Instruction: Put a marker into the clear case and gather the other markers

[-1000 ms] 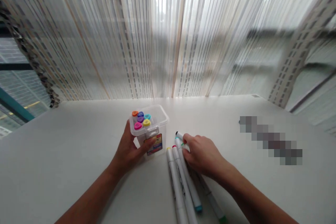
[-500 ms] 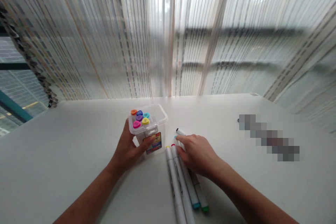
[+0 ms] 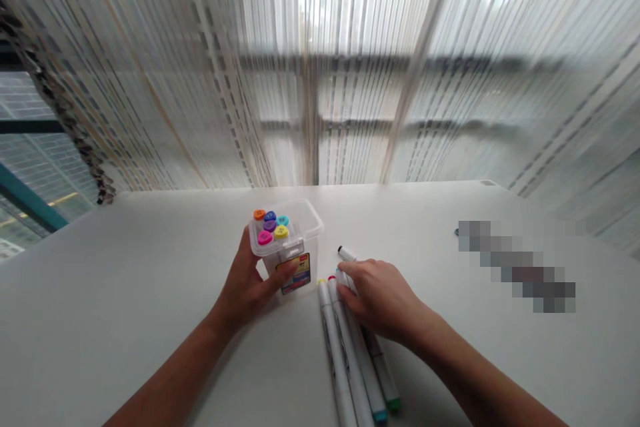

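My left hand (image 3: 249, 280) is wrapped round a clear plastic box (image 3: 311, 260), its thumb across the printed label on the front. Inside, several markers (image 3: 270, 225) stand upright with orange, blue, purple, turquoise, pink and yellow ends grouped at the box's left side. To the right of the box, my right hand (image 3: 375, 293) has its thumb and forefinger closed on the top of a light-blue-ended marker (image 3: 367, 367). Left of it lie a yellow-ended marker (image 3: 333, 347) and a red-ended marker (image 3: 347, 340). A green-ended marker (image 3: 385, 373) is partly hidden beneath the hand.
A black-tipped marker end (image 3: 347, 253) shows just beyond my right hand. Farther right on the white table (image 3: 150, 267) is a blurred-out long object (image 3: 520, 270). A striped sheer curtain (image 3: 280, 80) hangs behind the table's back edge.
The light-blue-ended marker has slid slightly toward me past its neighbours, with my right fingers on it. My left hand keeps hold of the box. The view has shifted a little.
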The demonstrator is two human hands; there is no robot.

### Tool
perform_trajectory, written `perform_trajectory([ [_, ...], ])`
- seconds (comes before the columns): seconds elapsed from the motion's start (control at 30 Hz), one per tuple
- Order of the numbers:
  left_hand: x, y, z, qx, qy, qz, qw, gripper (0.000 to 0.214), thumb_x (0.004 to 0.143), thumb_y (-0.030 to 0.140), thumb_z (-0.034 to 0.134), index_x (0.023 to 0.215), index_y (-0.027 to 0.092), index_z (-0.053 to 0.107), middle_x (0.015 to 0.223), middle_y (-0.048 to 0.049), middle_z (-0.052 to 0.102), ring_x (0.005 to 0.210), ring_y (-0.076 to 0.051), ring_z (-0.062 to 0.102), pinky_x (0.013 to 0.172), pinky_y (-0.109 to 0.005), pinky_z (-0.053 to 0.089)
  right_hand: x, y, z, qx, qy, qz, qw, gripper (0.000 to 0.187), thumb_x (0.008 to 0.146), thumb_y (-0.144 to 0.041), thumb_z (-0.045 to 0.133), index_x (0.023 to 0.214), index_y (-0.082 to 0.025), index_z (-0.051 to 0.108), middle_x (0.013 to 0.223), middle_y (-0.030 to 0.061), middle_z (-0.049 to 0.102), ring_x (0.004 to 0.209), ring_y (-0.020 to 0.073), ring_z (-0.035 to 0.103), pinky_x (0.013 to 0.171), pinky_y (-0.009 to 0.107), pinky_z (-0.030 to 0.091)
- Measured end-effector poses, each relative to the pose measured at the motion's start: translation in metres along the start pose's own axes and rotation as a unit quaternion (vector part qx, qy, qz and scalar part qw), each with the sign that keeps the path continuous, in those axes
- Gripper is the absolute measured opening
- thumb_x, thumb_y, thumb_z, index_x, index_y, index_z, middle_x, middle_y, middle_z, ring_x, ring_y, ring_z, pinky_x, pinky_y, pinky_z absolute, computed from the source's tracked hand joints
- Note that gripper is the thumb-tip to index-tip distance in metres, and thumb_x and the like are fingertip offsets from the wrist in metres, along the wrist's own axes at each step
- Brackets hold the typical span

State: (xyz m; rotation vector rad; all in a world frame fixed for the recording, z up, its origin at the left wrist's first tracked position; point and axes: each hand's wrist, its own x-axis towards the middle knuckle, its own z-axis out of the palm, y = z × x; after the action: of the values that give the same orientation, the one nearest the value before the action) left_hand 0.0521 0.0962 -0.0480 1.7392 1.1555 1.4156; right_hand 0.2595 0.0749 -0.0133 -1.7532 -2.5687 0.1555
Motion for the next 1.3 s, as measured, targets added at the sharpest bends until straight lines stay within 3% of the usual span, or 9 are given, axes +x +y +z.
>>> perform_trajectory([
  [0.2,0.0,0.002,0.001,-0.006,-0.001,0.003,1.0,0.054,0.071,0.037,0.067,0.116,0.016,0.046,0.105,-0.01,0.059,0.104,-0.026,0.054,0.085,-0.037,0.047,-0.003,-0.001,-0.002,0.005,0.007,-0.01,1.0,0.026,0.086,-0.037,0.043,0.091,-0.019,0.061,0.082,0.0074,0.065,0.08,0.0222,0.061,0.065,0.029,0.037],
  [0.37,0.0,0.003,-0.001,0.013,0.001,0.003,1.0,0.053,0.07,0.039,0.067,0.114,0.016,0.048,0.101,-0.0091,0.061,0.1,-0.025,0.057,0.082,-0.036,0.048,-0.01,-0.012,0.0,0.001,0.001,-0.035,0.999,0.04,0.075,-0.053,0.055,0.095,-0.019,0.056,0.087,0.0079,0.063,0.078,0.0233,0.06,0.063,0.029,0.039],
  [0.5,0.001,0.003,-0.001,0.028,0.004,0.011,1.0,0.048,0.07,0.039,0.067,0.108,0.015,0.051,0.108,-0.0111,0.059,0.105,-0.027,0.055,0.086,-0.037,0.046,-0.009,-0.015,0.004,-0.011,0.005,-0.022,1.0,0.031,0.078,-0.045,0.054,0.094,-0.018,0.055,0.088,0.0073,0.062,0.077,0.0226,0.06,0.062,0.029,0.039],
  [0.77,0.001,0.005,0.0,-0.025,0.002,0.008,1.0,0.058,0.067,0.037,0.07,0.116,0.017,0.045,0.114,-0.0099,0.056,0.109,-0.025,0.053,0.089,-0.035,0.046,0.0,0.001,0.0,-0.014,0.043,0.023,0.999,0.031,0.084,-0.042,0.046,0.103,-0.018,0.054,0.094,0.0074,0.061,0.082,0.0217,0.06,0.066,0.029,0.039],
  [0.9,0.001,0.004,0.001,-0.023,0.003,0.007,1.0,0.057,0.068,0.038,0.069,0.116,0.018,0.046,0.116,-0.0103,0.056,0.109,-0.026,0.053,0.084,-0.032,0.048,0.004,0.018,-0.008,-0.016,0.08,0.086,0.993,0.031,0.087,-0.038,0.04,0.106,-0.018,0.055,0.095,0.0077,0.064,0.086,0.0212,0.06,0.069,0.03,0.039],
  [1.07,0.001,0.003,0.001,-0.004,0.0,0.007,1.0,0.053,0.07,0.039,0.067,0.114,0.017,0.046,0.115,-0.0114,0.055,0.109,-0.026,0.052,0.087,-0.036,0.046,0.009,0.034,-0.004,-0.048,0.036,0.116,0.991,0.03,0.085,-0.033,0.042,0.1,-0.016,0.06,0.097,0.0107,0.066,0.089,0.0242,0.06,0.07,0.031,0.039],
  [1.3,0.0,0.001,0.0,-0.01,0.004,0.009,1.0,0.042,0.069,0.039,0.068,0.102,0.016,0.051,0.104,-0.0094,0.058,0.102,-0.025,0.055,0.085,-0.036,0.047,0.01,0.032,0.004,-0.057,0.015,0.115,0.992,0.026,0.084,-0.029,0.04,0.093,-0.016,0.06,0.09,0.0109,0.067,0.083,0.0235,0.062,0.065,0.03,0.039],
])
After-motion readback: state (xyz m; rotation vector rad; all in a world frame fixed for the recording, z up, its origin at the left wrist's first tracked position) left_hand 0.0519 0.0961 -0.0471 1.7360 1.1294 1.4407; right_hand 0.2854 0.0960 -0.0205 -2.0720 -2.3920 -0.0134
